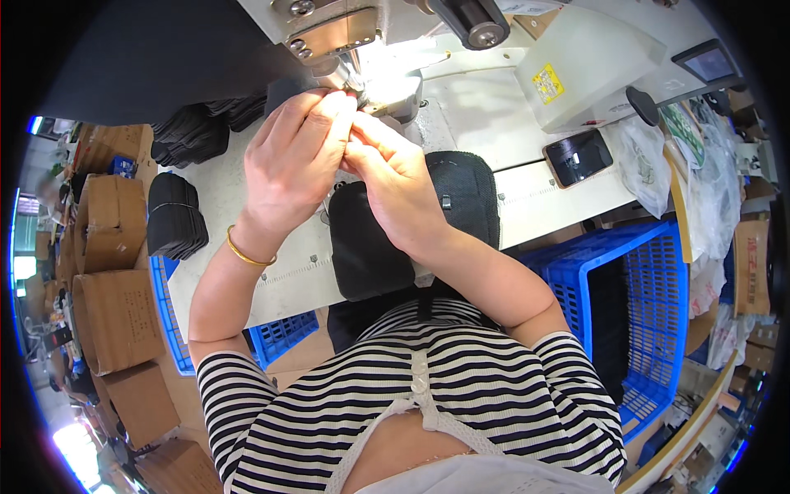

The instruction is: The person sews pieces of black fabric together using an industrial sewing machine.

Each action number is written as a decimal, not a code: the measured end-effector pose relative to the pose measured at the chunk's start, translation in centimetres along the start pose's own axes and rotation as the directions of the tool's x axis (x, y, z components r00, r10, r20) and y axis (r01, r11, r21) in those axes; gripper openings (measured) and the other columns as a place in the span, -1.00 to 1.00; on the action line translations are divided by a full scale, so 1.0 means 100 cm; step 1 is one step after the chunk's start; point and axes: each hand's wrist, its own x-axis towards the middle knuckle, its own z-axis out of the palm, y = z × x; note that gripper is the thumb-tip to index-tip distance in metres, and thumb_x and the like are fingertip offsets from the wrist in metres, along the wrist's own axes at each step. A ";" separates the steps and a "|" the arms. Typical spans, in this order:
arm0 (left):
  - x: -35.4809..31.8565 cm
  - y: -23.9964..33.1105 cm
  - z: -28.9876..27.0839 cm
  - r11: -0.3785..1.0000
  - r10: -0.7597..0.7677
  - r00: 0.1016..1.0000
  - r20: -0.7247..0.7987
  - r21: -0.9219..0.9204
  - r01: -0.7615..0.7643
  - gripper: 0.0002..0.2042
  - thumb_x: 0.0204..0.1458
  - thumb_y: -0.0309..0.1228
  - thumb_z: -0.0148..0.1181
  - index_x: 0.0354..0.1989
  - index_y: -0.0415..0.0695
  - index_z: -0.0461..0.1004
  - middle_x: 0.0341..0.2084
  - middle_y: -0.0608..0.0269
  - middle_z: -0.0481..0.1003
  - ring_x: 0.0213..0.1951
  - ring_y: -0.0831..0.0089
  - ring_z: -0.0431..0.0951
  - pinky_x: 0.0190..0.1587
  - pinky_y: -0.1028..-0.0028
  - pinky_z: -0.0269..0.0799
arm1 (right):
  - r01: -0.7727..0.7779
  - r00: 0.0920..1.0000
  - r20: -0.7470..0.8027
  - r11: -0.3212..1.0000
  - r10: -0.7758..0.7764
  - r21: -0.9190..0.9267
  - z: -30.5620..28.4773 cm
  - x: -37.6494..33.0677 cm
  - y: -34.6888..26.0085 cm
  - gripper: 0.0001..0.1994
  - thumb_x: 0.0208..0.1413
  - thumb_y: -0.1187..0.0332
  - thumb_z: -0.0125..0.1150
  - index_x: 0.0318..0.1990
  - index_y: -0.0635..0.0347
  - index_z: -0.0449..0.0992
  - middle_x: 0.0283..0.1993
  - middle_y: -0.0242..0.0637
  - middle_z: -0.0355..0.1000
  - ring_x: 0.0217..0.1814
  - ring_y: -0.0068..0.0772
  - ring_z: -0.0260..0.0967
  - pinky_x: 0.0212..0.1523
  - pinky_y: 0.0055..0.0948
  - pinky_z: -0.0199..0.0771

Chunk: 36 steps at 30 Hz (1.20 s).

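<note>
Working at a smooth white tabletop [284, 280] – ruler marks along my near side. On it, close before me: two rounded black fabric pieces [370, 239]. To my left, a banded stack of black fabric pieces [175, 216], more piles [191, 136] behind. Right – a black rectangular glass-faced phone [578, 158].

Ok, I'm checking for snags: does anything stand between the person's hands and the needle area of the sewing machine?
Nothing visible does: the left hand and right hand meet at the needle area of the sewing machine. Their fingers hide anything held there. The black fabric lies partly beneath the right hand, not between.
</note>
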 end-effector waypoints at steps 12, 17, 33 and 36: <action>0.008 0.012 0.002 0.993 -0.101 0.993 0.063 0.070 0.096 -0.71 -0.40 -0.51 0.20 -0.38 -0.28 0.52 -0.33 0.18 0.51 -0.26 0.33 0.53 -0.31 0.44 0.53 | -0.029 0.999 -0.017 0.995 0.028 -0.100 -0.001 -0.002 -0.009 -0.63 0.33 0.51 -0.06 0.26 0.40 0.33 0.14 -0.28 0.42 0.11 -0.61 0.38 0.15 -0.54 0.39; 0.006 0.007 0.006 0.991 -0.131 0.991 0.016 -0.021 0.132 -0.69 -0.32 -0.52 0.22 -0.29 -0.30 0.52 -0.31 0.18 0.51 -0.25 0.29 0.53 -0.27 0.40 0.51 | -0.027 1.000 -0.001 0.996 0.027 -0.087 0.000 -0.002 -0.007 -0.62 0.33 0.51 -0.06 0.27 0.40 0.31 0.17 -0.26 0.40 0.14 -0.58 0.37 0.17 -0.50 0.40; -0.001 0.007 -0.019 0.967 -0.143 0.983 0.116 -0.193 0.163 -0.58 -0.35 -0.60 0.21 -0.16 -0.26 0.60 -0.20 0.17 0.56 -0.23 0.24 0.51 -0.23 0.35 0.47 | -0.065 0.998 -0.016 0.991 0.063 -0.117 -0.008 -0.009 -0.015 -0.68 0.35 0.47 -0.06 0.18 0.40 0.41 0.08 -0.29 0.46 0.05 -0.61 0.41 0.11 -0.54 0.43; 0.001 0.014 -0.017 0.981 -0.137 0.986 0.096 -0.123 0.148 -0.58 -0.34 -0.58 0.20 -0.16 -0.27 0.59 -0.20 0.19 0.55 -0.23 0.27 0.52 -0.25 0.38 0.46 | -0.064 0.998 -0.020 0.994 0.062 -0.088 -0.011 -0.010 -0.014 -0.68 0.35 0.46 -0.05 0.17 0.38 0.43 0.06 -0.33 0.46 0.03 -0.63 0.40 0.09 -0.57 0.42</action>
